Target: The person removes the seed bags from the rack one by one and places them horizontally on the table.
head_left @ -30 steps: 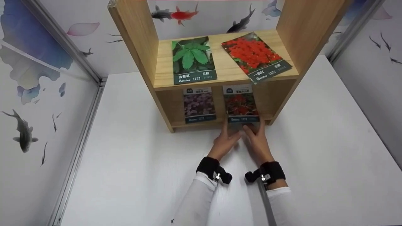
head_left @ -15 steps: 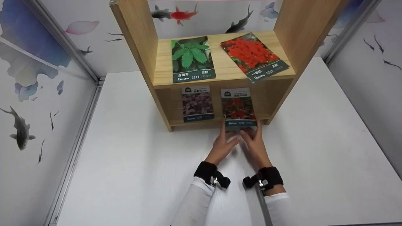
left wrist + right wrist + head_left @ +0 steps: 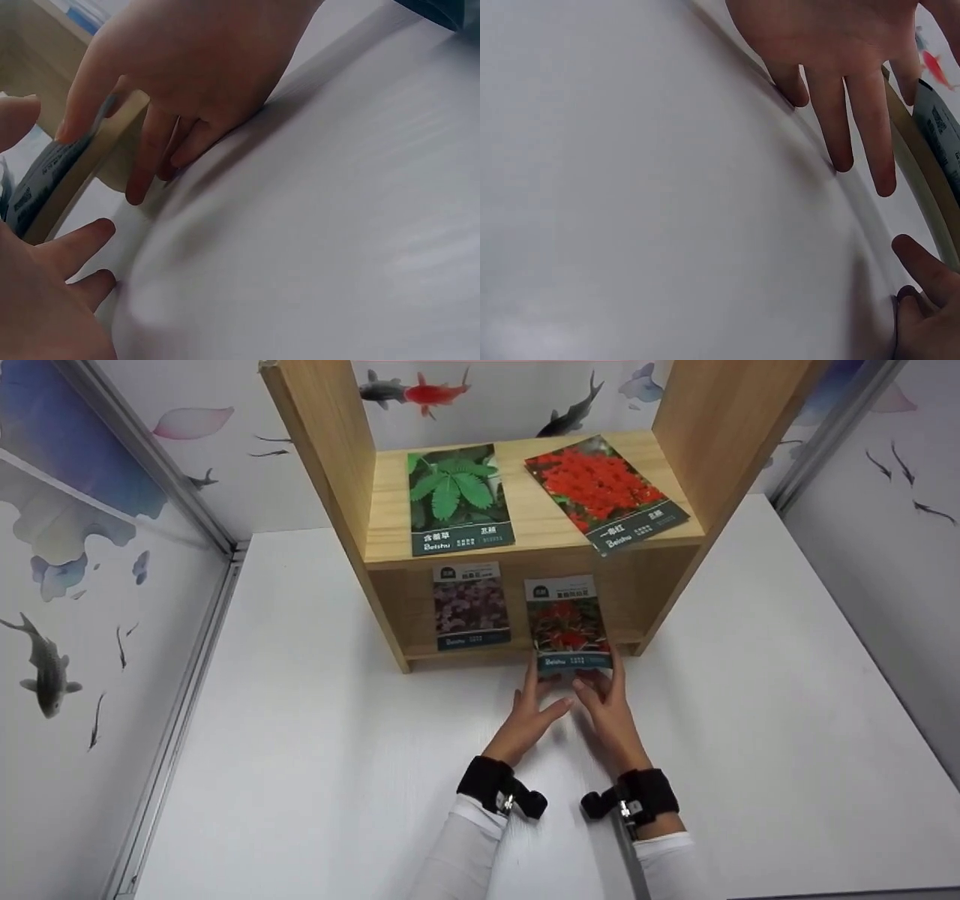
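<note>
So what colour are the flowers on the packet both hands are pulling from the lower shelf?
Red, on the packet; the head view shows it best.

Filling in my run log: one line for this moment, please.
left hand: holds red packet | right hand: holds red packet | packet: at lower shelf front edge

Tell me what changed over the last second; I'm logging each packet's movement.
The red-flower seed packet on the lower shelf slid forward, its bottom edge now past the shelf's front. Left hand and right hand drew back with it, holding its lower corners. The other three packets stayed put.
</note>
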`<state>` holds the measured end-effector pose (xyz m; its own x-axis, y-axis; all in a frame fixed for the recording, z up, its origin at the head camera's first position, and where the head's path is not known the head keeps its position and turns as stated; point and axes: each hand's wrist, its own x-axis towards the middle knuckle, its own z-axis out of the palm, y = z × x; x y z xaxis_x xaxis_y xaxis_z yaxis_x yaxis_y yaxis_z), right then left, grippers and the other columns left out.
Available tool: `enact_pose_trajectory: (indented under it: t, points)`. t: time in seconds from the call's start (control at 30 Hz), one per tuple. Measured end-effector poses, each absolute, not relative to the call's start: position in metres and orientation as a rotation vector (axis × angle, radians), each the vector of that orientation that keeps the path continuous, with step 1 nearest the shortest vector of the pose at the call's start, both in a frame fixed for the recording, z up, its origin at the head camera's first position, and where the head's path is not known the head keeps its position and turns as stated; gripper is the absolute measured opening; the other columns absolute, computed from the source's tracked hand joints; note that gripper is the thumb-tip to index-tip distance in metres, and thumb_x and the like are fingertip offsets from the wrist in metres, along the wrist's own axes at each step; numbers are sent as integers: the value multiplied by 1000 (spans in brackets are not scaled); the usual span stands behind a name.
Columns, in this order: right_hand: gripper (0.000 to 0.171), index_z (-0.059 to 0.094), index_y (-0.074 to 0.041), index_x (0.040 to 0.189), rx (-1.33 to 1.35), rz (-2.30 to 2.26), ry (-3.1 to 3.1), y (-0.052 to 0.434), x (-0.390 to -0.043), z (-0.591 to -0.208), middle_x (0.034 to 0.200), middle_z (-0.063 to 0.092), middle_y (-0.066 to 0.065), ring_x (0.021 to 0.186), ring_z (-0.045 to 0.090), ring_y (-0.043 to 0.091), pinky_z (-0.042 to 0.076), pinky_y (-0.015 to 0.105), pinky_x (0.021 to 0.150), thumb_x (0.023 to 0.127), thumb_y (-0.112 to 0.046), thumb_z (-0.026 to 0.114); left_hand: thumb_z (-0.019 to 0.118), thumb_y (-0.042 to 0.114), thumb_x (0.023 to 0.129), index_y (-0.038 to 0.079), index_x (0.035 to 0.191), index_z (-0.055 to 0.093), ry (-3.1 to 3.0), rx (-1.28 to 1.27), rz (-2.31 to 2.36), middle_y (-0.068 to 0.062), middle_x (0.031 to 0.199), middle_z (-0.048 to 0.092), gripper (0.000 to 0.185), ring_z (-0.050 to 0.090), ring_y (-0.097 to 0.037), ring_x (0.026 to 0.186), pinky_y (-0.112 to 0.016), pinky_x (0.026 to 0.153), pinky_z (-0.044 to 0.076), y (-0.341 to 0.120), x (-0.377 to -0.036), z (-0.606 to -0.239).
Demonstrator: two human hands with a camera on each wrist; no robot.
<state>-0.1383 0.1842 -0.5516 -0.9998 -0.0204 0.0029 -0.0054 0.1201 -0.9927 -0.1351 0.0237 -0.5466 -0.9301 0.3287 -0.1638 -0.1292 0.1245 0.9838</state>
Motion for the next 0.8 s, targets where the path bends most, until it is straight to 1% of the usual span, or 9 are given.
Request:
enact_pose_trajectory:
  t: [0.1, 0.2, 0.33, 0.4, 0.43, 0.5, 0.63, 0.7, 0.8]
  points:
    - [78, 1, -40, 141, -24, -2000, 2447, 185, -135, -555, 137, 34, 10, 125, 33, 24, 28, 52, 96, 88, -30, 57, 57, 47, 83, 45, 138, -13, 2030, 203, 1858, 3, 142, 30, 88, -15, -26, 132, -51, 104, 0, 25, -131, -548]
    - [80, 0, -37, 142, -31, -1933, 2526, 185, -131, -557, 135, 37, 10, 123, 35, 23, 28, 51, 96, 87, -28, 58, 56, 49, 83, 44, 138, -15, 2030, 218, 1843, 4, 145, 23, 90, -13, -24, 133, -52, 104, 0, 25, -127, -548]
    - [82, -2, -33, 142, 4, -1952, 2487, 184, -125, -556, 138, 33, 11, 127, 30, 24, 27, 51, 98, 87, -27, 58, 56, 41, 86, 42, 138, -14, 2019, 280, 1899, 5, 147, 14, 88, 2, -17, 135, -49, 104, -7, 25, -125, -548]
    - [82, -3, -33, 142, 43, -1964, 2450, 184, -123, -556, 140, 29, 10, 129, 26, 23, 26, 51, 98, 87, -29, 58, 56, 39, 87, 43, 138, -13, 2002, 285, 1922, 9, 147, 9, 87, 8, -13, 134, -47, 104, -8, 24, -124, -548]
    - [82, -3, -34, 142, 64, -1961, 2439, 184, -121, -555, 140, 28, 10, 130, 24, 23, 26, 51, 98, 87, -30, 58, 56, 38, 87, 43, 138, -13, 1994, 281, 1930, 9, 148, 7, 86, 10, -12, 134, -46, 104, -6, 23, -124, -547]
    - [82, -4, -35, 142, 83, -1944, 2429, 183, -118, -555, 142, 25, 10, 131, 22, 23, 26, 51, 99, 87, -31, 57, 57, 40, 86, 45, 138, -11, 1970, 246, 1940, 10, 147, 5, 85, 10, -12, 134, -46, 105, 4, 20, -122, -547]
    - [84, -6, -34, 142, 73, -1903, 2429, 180, -112, -554, 145, 18, 7, 132, 17, 22, 23, 51, 100, 87, -32, 57, 58, 47, 82, 49, 137, -7, 1930, 182, 1965, 10, 147, 5, 85, 10, -14, 134, -47, 101, 24, 15, -117, -548]
    - [83, -5, -34, 142, 74, -1890, 2430, 178, -109, -554, 146, 15, 5, 133, 16, 22, 22, 51, 101, 87, -32, 58, 59, 49, 81, 51, 136, -6, 1935, 176, 1968, 13, 147, 3, 86, 9, -13, 134, -47, 101, 24, 13, -115, -548]
    - [83, -5, -36, 142, 89, -1874, 2426, 177, -105, -554, 148, 9, 2, 133, 13, 22, 20, 49, 102, 87, -34, 57, 59, 50, 80, 51, 136, -8, 1993, 191, 1942, 19, 145, -4, 88, 3, -13, 134, -48, 102, 18, 12, -111, -548]
